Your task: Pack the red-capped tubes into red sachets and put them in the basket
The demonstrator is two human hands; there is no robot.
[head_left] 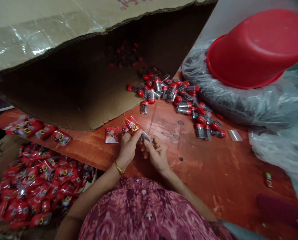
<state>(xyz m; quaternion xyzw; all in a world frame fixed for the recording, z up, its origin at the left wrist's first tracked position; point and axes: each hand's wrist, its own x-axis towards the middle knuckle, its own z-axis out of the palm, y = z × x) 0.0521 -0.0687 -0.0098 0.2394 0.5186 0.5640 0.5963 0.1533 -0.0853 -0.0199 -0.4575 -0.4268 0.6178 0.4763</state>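
Far left, below the edge of the tabletop (213,173): heap of filled red packets (36,186), crowded together. Just above, on the tabletop itself: short row of packets (42,130), lying flat. Behind them, tipped on its side with the open mouth toward the wearer: cardboard box (64,86), dark inside, a few vials far back in it. In front of the box flap, alone and flat: loose packet (112,135), just beside the left hand (127,149). At that wrist: gold bangle (119,167). Fingers of the left hand pinched on a red packet (133,126), lifted slightly off the tabletop. Touching it, the right hand (156,154): fingers closed on a small clear vial (146,136), seemingly at the packet's mouth, though blurred and partly covered. Farther back and right: loose pile of red-capped vials (181,98), spilling from the box mouth across the tabletop. Near its right end: empty clear sleeve (235,135). Far right: bulging clear plastic bag (238,103) with dark contents, and resting tilted on top of it a red basin (258,50)
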